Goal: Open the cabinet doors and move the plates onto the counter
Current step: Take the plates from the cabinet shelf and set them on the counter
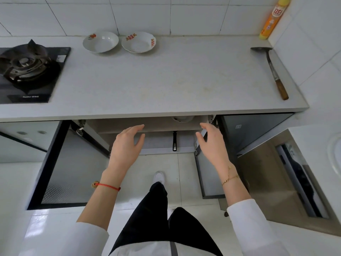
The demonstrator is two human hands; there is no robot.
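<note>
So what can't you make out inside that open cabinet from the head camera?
- Upper shelf: the counter edge hides all but a white dish's rim; count unknown.
- Lower compartment: only a black handle shows; its pan is hidden.
- Both hands cover the shelf's sides.

Two plates (100,42) (138,42) on the counter (166,80); cabinet doors (70,163) open.

walls: white tiles (147,13) | floor: pale glossy tiles (158,163) | light: soft, even
</note>
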